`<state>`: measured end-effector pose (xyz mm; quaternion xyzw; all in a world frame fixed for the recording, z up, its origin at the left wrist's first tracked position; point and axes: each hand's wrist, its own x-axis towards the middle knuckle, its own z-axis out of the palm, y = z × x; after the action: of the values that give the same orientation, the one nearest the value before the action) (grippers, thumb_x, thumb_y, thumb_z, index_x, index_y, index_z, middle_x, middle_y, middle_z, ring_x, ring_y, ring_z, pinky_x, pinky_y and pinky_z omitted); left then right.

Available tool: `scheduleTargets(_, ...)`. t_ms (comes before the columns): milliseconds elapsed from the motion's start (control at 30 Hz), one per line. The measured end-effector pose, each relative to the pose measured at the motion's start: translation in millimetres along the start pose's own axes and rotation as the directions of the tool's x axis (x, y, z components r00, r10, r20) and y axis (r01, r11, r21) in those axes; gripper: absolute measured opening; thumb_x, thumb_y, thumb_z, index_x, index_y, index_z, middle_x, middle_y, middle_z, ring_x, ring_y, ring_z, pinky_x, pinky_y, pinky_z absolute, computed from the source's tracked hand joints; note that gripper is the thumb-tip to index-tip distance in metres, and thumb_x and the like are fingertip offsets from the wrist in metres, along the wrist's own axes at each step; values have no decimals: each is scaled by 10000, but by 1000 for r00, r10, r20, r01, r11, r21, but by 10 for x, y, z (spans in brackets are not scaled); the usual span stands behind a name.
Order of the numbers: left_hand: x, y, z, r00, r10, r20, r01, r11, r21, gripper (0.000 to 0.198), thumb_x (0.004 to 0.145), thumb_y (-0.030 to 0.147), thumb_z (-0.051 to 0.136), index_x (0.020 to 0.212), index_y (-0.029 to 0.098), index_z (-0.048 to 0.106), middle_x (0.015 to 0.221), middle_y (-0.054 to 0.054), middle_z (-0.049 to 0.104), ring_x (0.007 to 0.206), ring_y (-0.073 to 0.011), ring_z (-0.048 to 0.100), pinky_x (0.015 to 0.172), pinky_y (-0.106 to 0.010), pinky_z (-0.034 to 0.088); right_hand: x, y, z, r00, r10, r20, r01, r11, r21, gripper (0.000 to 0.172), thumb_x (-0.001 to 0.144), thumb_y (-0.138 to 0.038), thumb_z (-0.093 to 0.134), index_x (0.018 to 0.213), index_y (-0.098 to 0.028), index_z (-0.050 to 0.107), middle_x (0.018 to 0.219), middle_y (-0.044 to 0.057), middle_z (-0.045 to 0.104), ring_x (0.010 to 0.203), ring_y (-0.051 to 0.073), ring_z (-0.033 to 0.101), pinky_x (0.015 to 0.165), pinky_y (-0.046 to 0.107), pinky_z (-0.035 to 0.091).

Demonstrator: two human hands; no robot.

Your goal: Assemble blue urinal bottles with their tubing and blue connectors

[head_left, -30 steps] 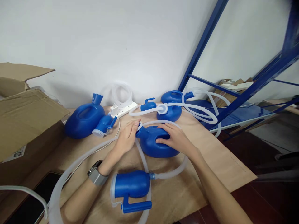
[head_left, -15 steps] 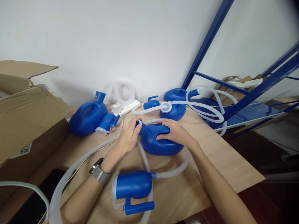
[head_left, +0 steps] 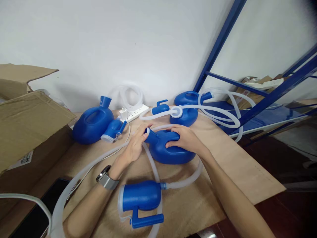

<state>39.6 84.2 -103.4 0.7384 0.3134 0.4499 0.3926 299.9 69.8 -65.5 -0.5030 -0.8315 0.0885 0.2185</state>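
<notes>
A blue plastic urinal bottle (head_left: 170, 153) lies on the table in front of me, its open spout pointing up and left. My right hand (head_left: 184, 138) is wrapped round its handle, with the thumb in the grip opening. At the spout's rim is my left hand (head_left: 136, 142), open, its thumb and fingers apart; whether it touches the rim I cannot tell. Closer to me lies a blue urinal cup (head_left: 142, 196) with a white-rimmed cap and a side handle. A translucent hose (head_left: 185, 181) joins its narrow end and curves behind the bottle.
Another blue bottle (head_left: 92, 127) and cup (head_left: 115, 129) stand left, near a white power strip (head_left: 135, 113). More bottles (head_left: 183, 115) and coiled hoses (head_left: 223, 124) are at back right, beside a blue metal rack (head_left: 215, 46). A cardboard box (head_left: 34, 115) and black phone-like slab (head_left: 37, 211) are left.
My left hand has loosened at the spout and drawn slightly left, so more of the mouth shows. The right hand keeps its hold on the handle.
</notes>
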Motion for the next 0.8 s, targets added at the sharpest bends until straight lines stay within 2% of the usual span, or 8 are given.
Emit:
scheduleTargets(167,45,29,-110,983,39,179,-33,999,-35,609,919,301,436,1519,201,470,1616,-118,455,1467,-351,460,1229,-541,332,2,61,35,1000,-10,-7,10,1000,-16,470,728,-535,909,1052,-220,778,1189,86,782,1115,352,738,989,457,578)
scheduleTargets(233,54,87,-131,976,1,216,-23,995,97,641,909,287,472,1541,184,430,1610,-144,457,1472,-356,455,1240,-557,312,3,68,38,1000,-20,-8,20,1000,-4,451,733,-513,910,1061,-234,778,1197,75,781,1117,348,740,985,455,585)
scheduleTargets(333,57,174,-123,977,5,213,-75,944,321,670,911,328,572,1545,174,424,1629,-168,443,1565,-366,307,1296,-582,168,3,55,32,999,-26,-19,26,1000,-1,459,728,-518,910,1080,-255,779,1182,62,785,1111,343,743,984,457,590)
scheduleTargets(400,55,203,-107,974,30,226,-109,932,347,704,915,373,621,1558,178,409,1672,-174,381,1595,-363,242,1302,-579,158,1,42,26,1000,-15,-18,15,1000,-14,473,714,-532,914,1077,-259,784,1149,63,789,1087,342,750,975,457,596)
scheduleTargets(533,63,192,-122,970,59,235,-112,969,222,751,955,452,613,1610,203,342,1678,-165,372,1550,-344,354,1277,-543,269,-7,31,8,1000,-4,-2,4,1000,-9,483,719,-544,905,1096,-267,786,1158,63,786,1100,344,747,982,461,593)
scheduleTargets(633,112,140,-219,966,-21,257,-41,972,232,622,1051,444,406,1627,224,329,1625,-126,479,1484,-296,474,1207,-483,410,-19,40,-5,1000,-18,11,18,1000,24,498,754,-542,881,1158,-273,771,1198,65,778,1143,349,730,1015,477,580)
scheduleTargets(733,180,50,-355,953,-122,278,15,933,359,556,1082,306,175,1501,220,530,1415,-102,680,1256,-253,674,1018,-414,568,-30,60,-12,1000,3,14,-3,999,52,530,756,-542,878,1182,-251,757,1213,83,772,1155,361,723,1031,498,572)
scheduleTargets(800,200,-17,-425,954,-146,262,12,892,452,490,1041,225,271,1347,196,654,1297,-104,732,1159,-255,705,998,-412,568,-34,74,-15,1000,15,18,-16,997,69,544,749,-546,882,1182,-243,751,1219,87,770,1169,367,716,1040,508,564)
